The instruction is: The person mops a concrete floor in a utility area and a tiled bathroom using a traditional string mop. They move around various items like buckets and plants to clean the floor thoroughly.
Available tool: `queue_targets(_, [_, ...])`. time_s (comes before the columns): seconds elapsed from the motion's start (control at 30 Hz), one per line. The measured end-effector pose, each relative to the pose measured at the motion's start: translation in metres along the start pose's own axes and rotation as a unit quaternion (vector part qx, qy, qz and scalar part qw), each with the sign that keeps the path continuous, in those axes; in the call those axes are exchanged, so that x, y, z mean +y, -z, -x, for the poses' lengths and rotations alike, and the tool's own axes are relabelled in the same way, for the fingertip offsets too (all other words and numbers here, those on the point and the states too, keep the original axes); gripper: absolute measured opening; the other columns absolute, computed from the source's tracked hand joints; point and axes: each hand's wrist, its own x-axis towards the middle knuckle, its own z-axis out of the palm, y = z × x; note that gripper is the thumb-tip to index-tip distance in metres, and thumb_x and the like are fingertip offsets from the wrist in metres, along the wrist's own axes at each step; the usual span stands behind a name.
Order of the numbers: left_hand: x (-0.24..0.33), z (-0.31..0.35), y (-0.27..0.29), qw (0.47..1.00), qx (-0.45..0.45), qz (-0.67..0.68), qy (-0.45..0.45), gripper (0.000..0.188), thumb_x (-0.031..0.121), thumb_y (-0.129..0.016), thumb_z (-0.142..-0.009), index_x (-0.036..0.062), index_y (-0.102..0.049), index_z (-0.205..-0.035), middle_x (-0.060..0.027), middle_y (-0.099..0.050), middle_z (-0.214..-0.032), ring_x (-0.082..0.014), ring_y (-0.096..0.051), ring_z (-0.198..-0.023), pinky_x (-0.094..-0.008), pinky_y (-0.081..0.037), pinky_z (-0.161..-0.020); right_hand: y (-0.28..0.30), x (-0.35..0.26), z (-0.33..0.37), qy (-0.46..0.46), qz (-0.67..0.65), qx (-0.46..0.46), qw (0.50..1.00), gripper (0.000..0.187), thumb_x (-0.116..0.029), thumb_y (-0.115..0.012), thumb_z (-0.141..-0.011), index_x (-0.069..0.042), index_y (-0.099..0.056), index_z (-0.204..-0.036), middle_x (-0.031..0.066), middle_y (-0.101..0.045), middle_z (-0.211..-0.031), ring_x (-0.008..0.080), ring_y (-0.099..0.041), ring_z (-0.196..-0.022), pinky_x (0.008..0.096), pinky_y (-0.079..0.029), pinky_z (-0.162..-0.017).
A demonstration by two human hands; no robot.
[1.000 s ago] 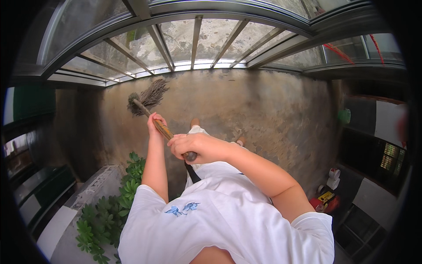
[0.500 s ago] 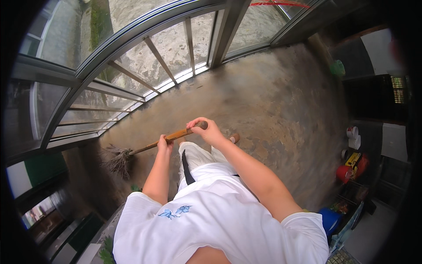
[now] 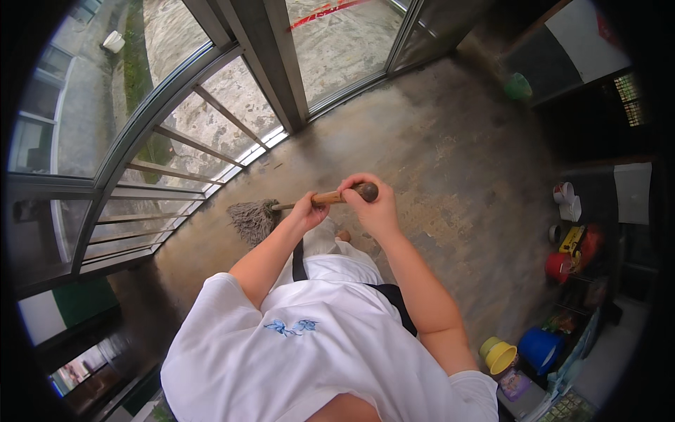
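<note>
A string mop [image 3: 254, 222] with a grey head rests on the brown, worn concrete floor [image 3: 450, 204] to the left of my legs. Its wooden handle runs rightward across my front. Lower on that handle, my left hand [image 3: 307, 212] is wrapped round the shaft. My right hand [image 3: 367, 204] grips near the handle's rounded, dark top end. Part of one foot [image 3: 343, 236] shows just below the handle.
Barred metal-framed glass panels [image 3: 186, 190] line the floor on the left and far side. On the right stand a green basket [image 3: 518, 86], a red container [image 3: 558, 266], a blue bucket [image 3: 540, 349] and a yellow bucket [image 3: 498, 355].
The mop head has moved to the right, closer to my legs. Both hands have shifted right with the handle, and my view has turned, with the panels now further left.
</note>
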Motion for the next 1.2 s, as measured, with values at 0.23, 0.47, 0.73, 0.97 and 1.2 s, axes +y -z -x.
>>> queue_targets(0.23, [-0.097,-0.102,-0.154,0.989,-0.036,-0.137,0.033,0.014,0.019,-0.047,-0.091,0.0053,-0.047,-0.087,-0.0073,-0.054,-0.083,-0.0214,-0.057,-0.076,-0.0354,-0.052,-0.073,0.130,-0.023,-0.021,0.061,0.021,0.155,0.986,0.004,0.003,-0.060,-0.078,0.001,-0.060,-0.082,0.0060,-0.063,-0.085,0.0152,-0.059,-0.087,0.0269,-0.046,-0.081])
queue_targets(0.47, [-0.162,-0.250,-0.284,0.947,-0.075,-0.293,0.105,0.015,0.019,-0.048,-0.088,0.0039,-0.047,-0.089,-0.0071,-0.054,-0.077,-0.0209,-0.059,-0.072,-0.0339,-0.054,-0.068,0.231,0.008,-0.087,0.093,0.048,0.330,0.938,0.006,0.006,-0.056,-0.081,0.002,-0.055,-0.084,0.0119,-0.062,-0.091,0.0216,-0.058,-0.093,0.0357,-0.044,-0.091])
queue_targets(0.73, [-0.226,-0.365,-0.411,0.842,-0.045,-0.521,0.132,0.016,0.024,-0.051,-0.086,0.0075,-0.053,-0.088,-0.0045,-0.058,-0.079,-0.0153,-0.059,-0.066,-0.0312,-0.053,-0.057,0.320,0.039,-0.168,0.094,0.109,0.418,0.897,0.007,0.006,-0.047,-0.086,0.002,-0.048,-0.092,0.0124,-0.054,-0.095,0.0244,-0.053,-0.098,0.0381,-0.040,-0.094])
queue_targets(0.97, [-0.298,-0.386,-0.445,0.823,-0.040,-0.531,0.199,0.025,0.027,-0.048,-0.090,0.0019,-0.052,-0.091,-0.0110,-0.060,-0.085,-0.0201,-0.063,-0.067,-0.0296,-0.056,-0.059,0.353,0.039,-0.173,0.052,0.153,0.475,0.865,0.008,0.005,-0.047,-0.086,0.002,-0.047,-0.093,0.0142,-0.052,-0.101,0.0262,-0.052,-0.101,0.0372,-0.041,-0.091])
queue_targets(1.2, [-0.361,-0.398,-0.376,0.910,0.020,-0.298,0.288,0.013,0.014,-0.054,-0.087,0.0007,-0.052,-0.086,-0.0074,-0.058,-0.074,-0.0206,-0.064,-0.064,-0.0311,-0.059,-0.059,0.351,0.020,-0.107,0.101,0.247,0.418,0.868,0.008,0.005,-0.056,-0.079,0.001,-0.049,-0.081,0.0118,-0.056,-0.086,0.0291,-0.057,-0.088,0.0440,-0.045,-0.087])
